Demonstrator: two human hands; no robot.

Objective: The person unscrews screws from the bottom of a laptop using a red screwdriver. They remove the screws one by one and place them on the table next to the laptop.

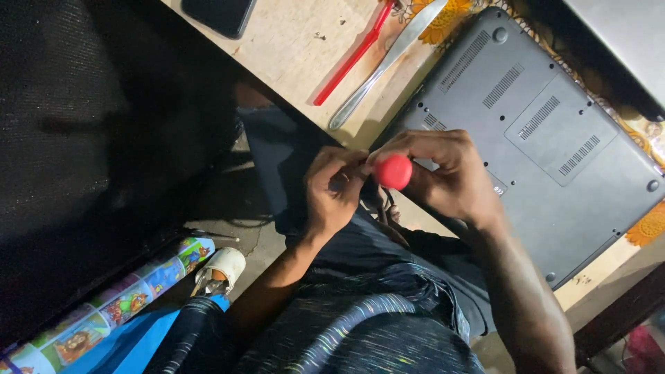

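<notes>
My right hand (454,173) grips a screwdriver by its round red handle (393,171), at the near edge of an upturned dark grey laptop (547,131). My left hand (332,190) meets it from the left, fingers pinched at the tool's front end; the shaft and tip are hidden between the fingers. Both hands hover just off the table edge, above my lap.
On the light wooden table (291,48) lie a red-handled tool (353,55), a metal knife (388,62) and a black phone (218,14). A flowered cloth (644,228) lies under the laptop. A colourful picture roll (118,305) and a white-capped object (222,266) lie on the floor.
</notes>
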